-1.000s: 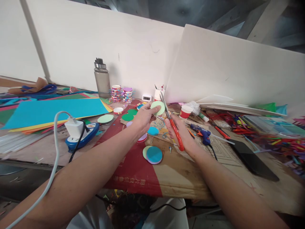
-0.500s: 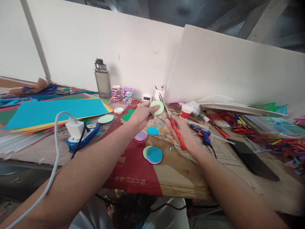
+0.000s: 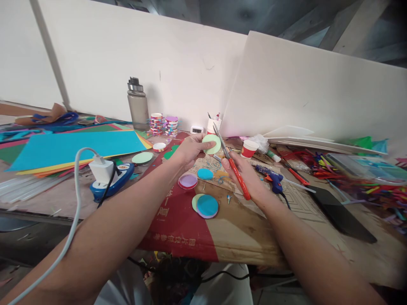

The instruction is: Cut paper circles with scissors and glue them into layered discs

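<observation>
- Two hands work above the desk (image 3: pixel 254 237).
- My left hand (image 3: pixel 190 149) pinches a green paper disc (image 3: pixel 212 144).
- My right hand (image 3: pixel 246 176) grips red scissors (image 3: pixel 233 167), blades touching the disc's edge.

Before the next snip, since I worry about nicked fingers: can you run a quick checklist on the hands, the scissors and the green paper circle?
1. Left hand pinches the green circle: ok.
2. Right hand has a grip on the red-handled scissors: ok.
3. Blades beside the circle's right edge: ok.
4. Left fingertips away from the blades: cannot tell.
5. Blades open or shut: cannot tell.
6. Finished circles lie apart from the hands: ok.
</observation>
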